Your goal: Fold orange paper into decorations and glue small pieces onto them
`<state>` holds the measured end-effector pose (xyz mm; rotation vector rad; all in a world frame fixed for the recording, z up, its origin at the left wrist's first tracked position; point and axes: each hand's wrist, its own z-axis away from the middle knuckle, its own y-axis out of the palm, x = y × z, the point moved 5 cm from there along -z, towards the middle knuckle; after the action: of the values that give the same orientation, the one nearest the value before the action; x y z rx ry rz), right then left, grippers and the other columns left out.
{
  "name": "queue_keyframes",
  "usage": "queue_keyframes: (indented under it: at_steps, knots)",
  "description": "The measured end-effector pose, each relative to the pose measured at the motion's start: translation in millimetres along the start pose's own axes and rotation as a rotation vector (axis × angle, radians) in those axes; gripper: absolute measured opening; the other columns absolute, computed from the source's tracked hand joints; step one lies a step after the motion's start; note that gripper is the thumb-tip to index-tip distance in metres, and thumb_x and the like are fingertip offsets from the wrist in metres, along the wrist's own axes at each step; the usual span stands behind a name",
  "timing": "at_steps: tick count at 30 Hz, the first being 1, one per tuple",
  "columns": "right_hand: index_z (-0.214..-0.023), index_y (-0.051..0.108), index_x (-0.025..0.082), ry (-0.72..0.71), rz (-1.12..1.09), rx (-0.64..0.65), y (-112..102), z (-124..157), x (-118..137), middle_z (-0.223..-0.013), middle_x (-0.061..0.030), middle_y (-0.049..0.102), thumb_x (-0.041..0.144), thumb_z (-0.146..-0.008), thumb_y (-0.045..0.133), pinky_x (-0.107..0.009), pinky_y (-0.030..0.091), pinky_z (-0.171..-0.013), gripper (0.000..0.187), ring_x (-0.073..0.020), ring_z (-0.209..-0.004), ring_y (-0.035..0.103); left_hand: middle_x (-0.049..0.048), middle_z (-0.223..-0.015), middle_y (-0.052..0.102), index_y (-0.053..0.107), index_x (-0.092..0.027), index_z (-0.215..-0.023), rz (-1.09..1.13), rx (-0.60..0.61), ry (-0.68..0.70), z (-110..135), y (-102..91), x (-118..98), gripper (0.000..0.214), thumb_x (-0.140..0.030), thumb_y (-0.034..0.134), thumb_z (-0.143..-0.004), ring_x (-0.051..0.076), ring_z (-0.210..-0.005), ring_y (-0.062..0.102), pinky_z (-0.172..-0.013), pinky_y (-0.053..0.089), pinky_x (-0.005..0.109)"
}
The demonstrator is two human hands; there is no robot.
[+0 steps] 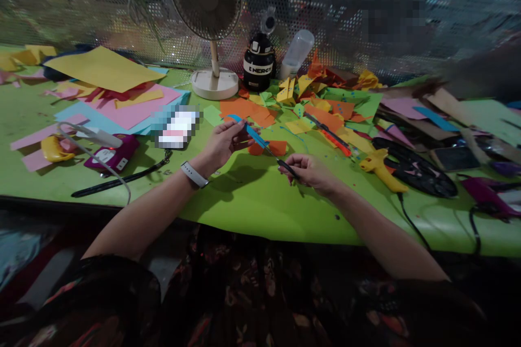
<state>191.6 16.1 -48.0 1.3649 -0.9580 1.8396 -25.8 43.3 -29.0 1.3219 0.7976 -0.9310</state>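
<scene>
My left hand [228,143], with a white band at the wrist, pinches a narrow strip of blue paper [255,134] above the green tabletop [244,203]. My right hand [309,171] is closed around the dark handles of a pair of scissors [288,168]. The scissors' thin blades point up and left and meet the lower end of the strip; whether they are parted is too small to tell. Beneath and behind the strip lie pieces of orange paper [277,148].
A white fan [214,84] and a black bottle [258,68] stand at the back. Coloured paper sheets [106,68] and a phone [179,129] lie left. To the right are paper scraps, a red-and-black cutter [334,138], a yellow glue gun [382,168] and a black oval tray [419,168].
</scene>
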Motion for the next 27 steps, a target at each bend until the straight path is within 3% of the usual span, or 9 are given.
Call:
queue_keyframes:
  at_steps: [10,17,27]
  knots:
    - [-0.077,0.064,0.017,0.013,0.016,-0.012,0.6,1.7,2.5,-0.059,0.0015,0.061,0.055,-0.066,0.083,-0.021,0.028,-0.039,0.043,-0.0073,-0.047,0.049,0.0090,-0.088,0.078,0.069,-0.014,-0.090,-0.018,0.014,0.007,-1.5,-1.6,2.0,0.014,-0.028,0.066,-0.090,0.019,-0.082,0.075,-0.078,0.061,0.032]
    - [-0.076,0.063,0.017,0.026,0.009,-0.003,1.3,1.9,2.0,-0.058,0.0021,0.062,0.057,-0.069,0.080,-0.021,0.021,-0.037,0.045,-0.0037,-0.040,0.039,0.0095,-0.088,0.078,0.069,-0.014,-0.090,-0.021,0.044,0.002,1.3,2.3,1.3,0.015,-0.028,0.065,-0.091,0.017,-0.078,0.075,-0.076,0.061,0.030]
    - [-0.075,0.063,0.018,0.023,-0.013,-0.009,1.6,1.3,4.4,-0.058,0.0009,0.063,0.056,-0.066,0.083,-0.022,0.021,-0.037,0.043,-0.0056,-0.042,0.041,0.0090,-0.088,0.078,0.069,-0.014,-0.091,-0.032,0.086,0.007,4.7,6.7,2.7,0.014,-0.027,0.064,-0.092,0.017,-0.078,0.075,-0.077,0.061,0.031]
